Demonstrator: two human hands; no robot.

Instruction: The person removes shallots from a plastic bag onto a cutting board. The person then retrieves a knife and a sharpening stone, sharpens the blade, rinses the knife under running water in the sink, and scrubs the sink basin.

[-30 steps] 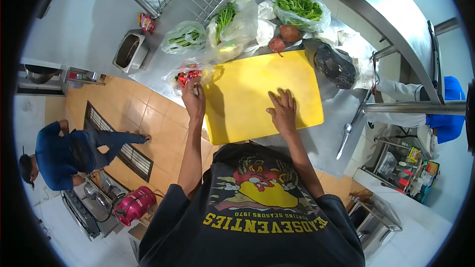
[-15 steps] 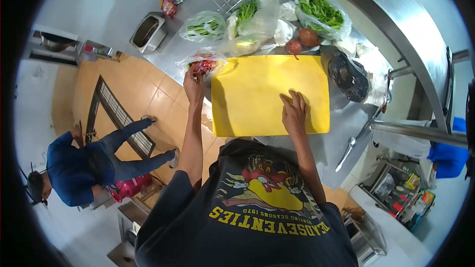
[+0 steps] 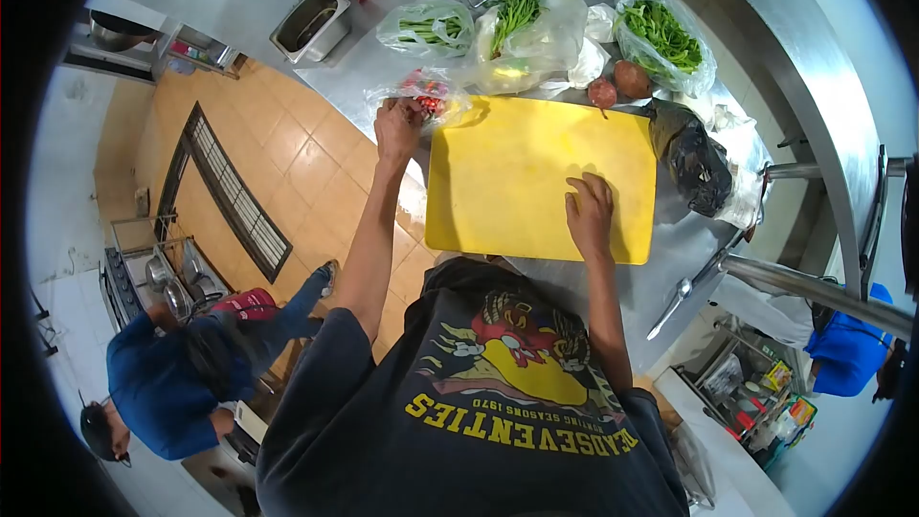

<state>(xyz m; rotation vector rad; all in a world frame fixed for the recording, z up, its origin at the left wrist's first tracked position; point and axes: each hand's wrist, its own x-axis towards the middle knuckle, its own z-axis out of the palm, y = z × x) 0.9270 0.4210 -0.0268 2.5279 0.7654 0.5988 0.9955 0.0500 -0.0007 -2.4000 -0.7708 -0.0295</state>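
My left hand [image 3: 397,126] is closed at the near left edge of a clear plastic bag of small red chillies [image 3: 429,101], just off the far left corner of the yellow cutting board [image 3: 517,182]. Its fingertips are partly hidden, but they appear to pinch the bag. Over the right half of the board is my right hand [image 3: 590,209], empty, with its fingers loosely stretched and apart. The board lies flat on the steel table.
Behind the board are bags of green beans [image 3: 431,29] and leafy greens [image 3: 661,36], and two brownish-red round vegetables [image 3: 630,79]. A black plastic bag [image 3: 689,158] stands right. A steel pan [image 3: 314,24] sits far left. One person [image 3: 172,373] is left, another [image 3: 847,345] right.
My view has shifted slightly. My left hand remains at the chilli bag, and my right hand remains over the board with its fingers more bent. The person at left has moved and bent toward the stove.
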